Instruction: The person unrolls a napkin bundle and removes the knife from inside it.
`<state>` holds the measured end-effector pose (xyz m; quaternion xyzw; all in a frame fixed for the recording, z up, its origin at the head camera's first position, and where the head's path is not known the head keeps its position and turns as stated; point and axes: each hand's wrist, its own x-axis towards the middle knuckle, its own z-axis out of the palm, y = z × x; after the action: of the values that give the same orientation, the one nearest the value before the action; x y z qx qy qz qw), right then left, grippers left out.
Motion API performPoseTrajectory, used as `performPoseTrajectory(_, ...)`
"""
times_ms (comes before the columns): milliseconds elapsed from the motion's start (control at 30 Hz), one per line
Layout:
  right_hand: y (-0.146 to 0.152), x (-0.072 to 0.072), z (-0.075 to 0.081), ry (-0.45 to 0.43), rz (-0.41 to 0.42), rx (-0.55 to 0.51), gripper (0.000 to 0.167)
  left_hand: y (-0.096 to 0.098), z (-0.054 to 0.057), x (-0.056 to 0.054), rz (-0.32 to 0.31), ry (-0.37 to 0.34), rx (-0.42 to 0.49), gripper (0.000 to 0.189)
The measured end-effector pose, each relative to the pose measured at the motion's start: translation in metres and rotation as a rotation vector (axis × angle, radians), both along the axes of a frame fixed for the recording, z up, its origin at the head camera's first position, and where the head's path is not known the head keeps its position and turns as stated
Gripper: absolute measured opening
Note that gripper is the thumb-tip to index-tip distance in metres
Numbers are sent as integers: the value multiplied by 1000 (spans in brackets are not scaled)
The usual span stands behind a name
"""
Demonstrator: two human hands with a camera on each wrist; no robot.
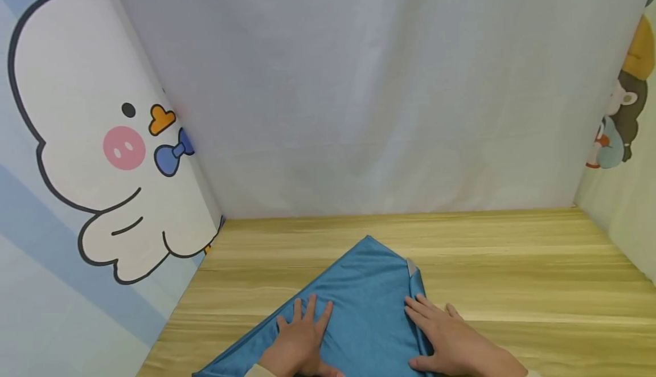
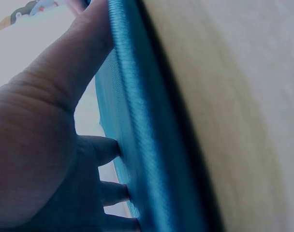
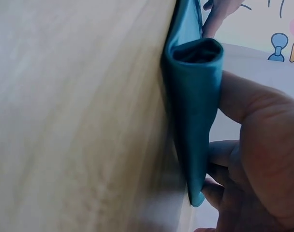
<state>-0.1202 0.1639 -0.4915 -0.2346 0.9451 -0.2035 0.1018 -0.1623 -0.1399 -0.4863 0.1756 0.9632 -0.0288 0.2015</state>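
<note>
A: Before we get to the surroundings, what is the main thing here?

B: A smooth, slightly glossy blue cloth (image 1: pixel 369 303), folded and lying on the near part of a wood-grain tabletop (image 1: pixel 538 286). One corner points away from the person. The long left edge slopes down toward the near left, and the nearest part runs out of the head view.

A: Is it flat all over?

B: Mostly. Along its right side runs a folded-over strip (image 1: pixel 417 287), with a small pale grey patch (image 1: pixel 411 267) at the far end. In the right wrist view, one end of that strip shows as an open loop beside the thumb.

A: Where are the hands?

B: The left hand (image 1: pixel 297 340) lies on the left part of the cloth, fingers straight and spread wide, gripping nothing. The right hand (image 1: pixel 451 337) rests on the folded strip, fingers extended and thumb held apart, touching it without closing round it. Cream cuffs (image 1: pixel 259 371) show at both wrists.

A: And beyond the table?

B: A pale grey backdrop (image 1: pixel 384 92) hangs behind it. To the left is a large white cartoon bird (image 1: pixel 77 92) with an orange beak and blue bow tie (image 1: pixel 168 159). To the right, partly cut off, is a dark-haired cartoon figure (image 1: pixel 631 101).
</note>
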Motion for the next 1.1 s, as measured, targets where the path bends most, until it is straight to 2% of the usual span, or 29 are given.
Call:
performPoseTrajectory(267, 2, 3, 5, -21, -30, 17, 93, 0, 1, 0, 0, -3, -4, 125)
performPoseTrajectory(800, 12, 10, 14, -2, -52, -4, 92, 0, -2, -3, 9, -17, -12, 124)
performPoseTrajectory(1100, 24, 11, 10, -46, -64, -7, 91, 1, 0, 0, -1, 2, -20, 125)
